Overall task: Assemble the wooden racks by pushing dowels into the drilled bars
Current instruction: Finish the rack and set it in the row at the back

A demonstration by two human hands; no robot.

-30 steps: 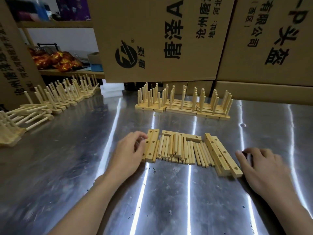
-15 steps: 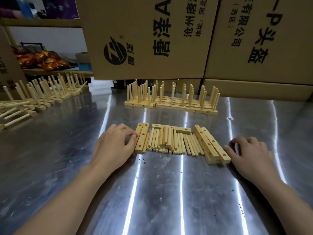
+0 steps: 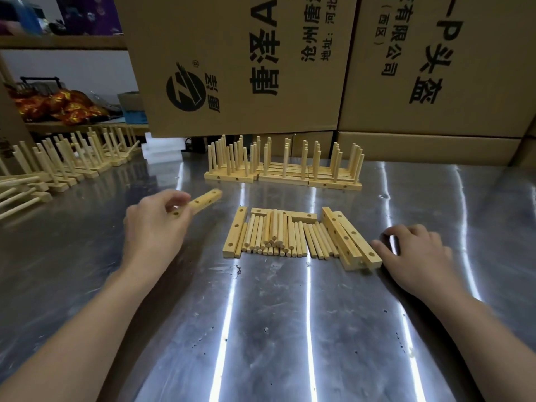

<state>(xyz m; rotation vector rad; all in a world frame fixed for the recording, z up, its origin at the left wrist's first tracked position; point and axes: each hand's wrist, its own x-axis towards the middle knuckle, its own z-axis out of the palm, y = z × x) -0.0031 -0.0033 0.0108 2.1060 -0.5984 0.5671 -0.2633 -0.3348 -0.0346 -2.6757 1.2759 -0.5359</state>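
Drilled bar (image 3: 203, 202) gripped in your left hand (image 3: 156, 227), left of the dowels (image 3: 275, 236).
Your right hand (image 3: 417, 256): fingers loose, empty; next you'll likely need a dowel seated squarely in a hole.

left hand (image 3: 155, 227) grips drilled bar (image 3: 203, 201) | right hand (image 3: 417, 253) rests on table (image 3: 290, 329) beside bars (image 3: 352, 242)
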